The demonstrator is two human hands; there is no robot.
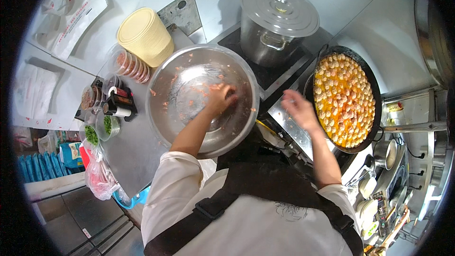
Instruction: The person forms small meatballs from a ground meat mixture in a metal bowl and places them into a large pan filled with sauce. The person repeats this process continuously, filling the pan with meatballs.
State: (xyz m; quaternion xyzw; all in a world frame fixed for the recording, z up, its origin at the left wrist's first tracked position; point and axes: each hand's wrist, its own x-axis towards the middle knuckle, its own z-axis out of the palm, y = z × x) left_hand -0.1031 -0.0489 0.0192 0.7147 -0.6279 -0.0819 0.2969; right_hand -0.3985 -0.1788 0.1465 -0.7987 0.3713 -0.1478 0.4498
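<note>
A large steel bowl (196,54) stands in front of me, with orange-pink bits of what looks like raw minced meat stuck to its inner wall. My left hand (222,98) is inside it, fingers curled toward the palm; whatever they hold, if anything, is hidden. To the right, my right hand (298,108) hovers between the bowl and a wide black pan (377,85), its fingers loosely spread and holding nothing I can see. Many small pale pieces (345,99) sit in orange liquid in that pan, with pinkish bits among them near the middle.
A lidded steel stockpot (279,23) stands behind, on a dark cooktop. Left of the bowl are stacked cream-coloured tubs (144,35), lidded clear cups (129,66) and containers of chopped greens (106,127). At lower right are a small saucepan (386,154) and stacked bowls (367,211).
</note>
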